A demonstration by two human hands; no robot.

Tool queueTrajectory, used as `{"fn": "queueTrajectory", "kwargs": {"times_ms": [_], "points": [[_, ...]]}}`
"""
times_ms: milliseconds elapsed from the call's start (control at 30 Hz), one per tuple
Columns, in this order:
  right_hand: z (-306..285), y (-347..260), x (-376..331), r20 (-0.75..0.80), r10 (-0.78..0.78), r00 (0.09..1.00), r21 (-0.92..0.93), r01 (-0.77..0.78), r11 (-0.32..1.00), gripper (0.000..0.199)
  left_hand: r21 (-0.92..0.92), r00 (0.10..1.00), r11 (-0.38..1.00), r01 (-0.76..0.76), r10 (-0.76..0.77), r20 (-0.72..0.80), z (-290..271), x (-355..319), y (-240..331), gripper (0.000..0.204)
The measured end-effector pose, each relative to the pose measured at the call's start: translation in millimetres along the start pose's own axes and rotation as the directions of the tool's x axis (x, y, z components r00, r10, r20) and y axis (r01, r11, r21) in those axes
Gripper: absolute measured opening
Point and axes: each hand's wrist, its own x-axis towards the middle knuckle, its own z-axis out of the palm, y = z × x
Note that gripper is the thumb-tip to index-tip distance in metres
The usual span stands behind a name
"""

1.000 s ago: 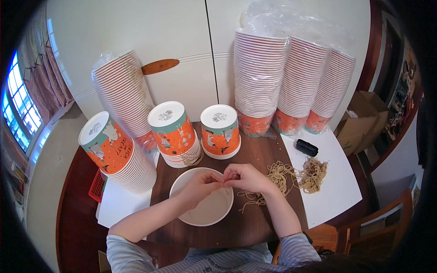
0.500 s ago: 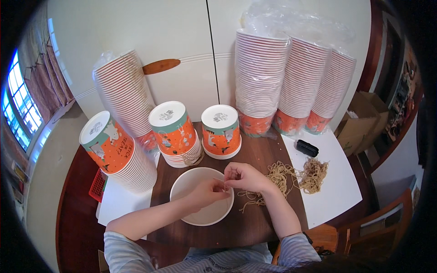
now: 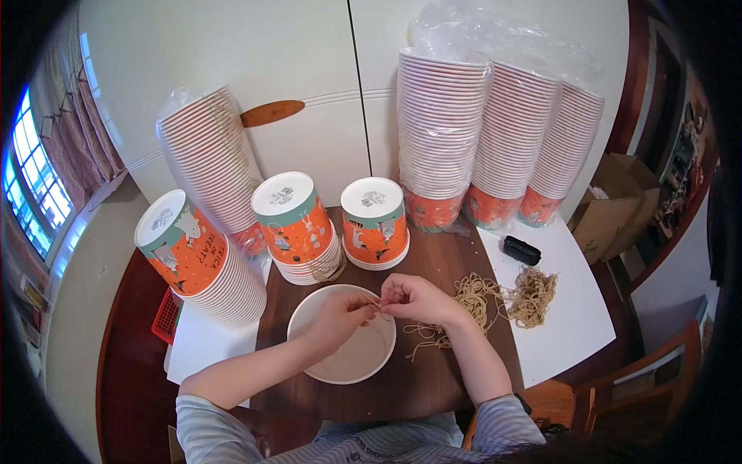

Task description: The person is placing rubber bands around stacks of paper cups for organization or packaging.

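In the head view, your left hand (image 3: 340,313) and your right hand (image 3: 413,298) meet over the far rim of the white paper bowl (image 3: 344,363), which stands open side up on the brown table (image 3: 433,387), near to you. The fingers of both hands are pinched together on a thin tan rubber band (image 3: 379,308); it is stretched between the fingertips, just above the bowl's edge. Whether the band touches the rim, you cannot tell.

Just right of your right hand lies a loose pile of rubber bands (image 3: 473,294), and a second pile (image 3: 533,294) sits further right on the white sheet (image 3: 572,340). A small black object (image 3: 521,250) lies beyond that pile.

On the far side of the bowl stand two short stacks of orange bowls (image 3: 297,228), upside down, and a third such stack (image 3: 193,263) leans at the left. Behind it, one tall stack (image 3: 212,158) tilts against the white wall. At the far right, three tall stacks (image 3: 502,131) stand under clear plastic.
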Motion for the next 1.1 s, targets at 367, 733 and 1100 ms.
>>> {"fn": "queueTrajectory", "kwargs": {"times_ms": [367, 733, 1100], "points": [[0, -1, 0, -0.027, 0.007, 1.000, 0.060, -0.005, 0.998, 0.014, -0.124, 0.999, 0.992, 0.000, -0.005, -0.039, 4, -2, 3, 0.012], [-1, 0, 0, -0.056, -0.004, 0.998, 0.007, 0.005, 1.000, 0.014, -0.407, 0.993, 0.906, 0.116, -0.110, 0.040, -1, -5, 10, 0.012], [2, -4, -1, -0.044, -0.004, 0.999, -0.039, 0.002, 0.999, 0.015, -0.181, 0.999, 0.983, -0.012, 0.003, -0.047, 5, -2, 4, 0.008]]}}
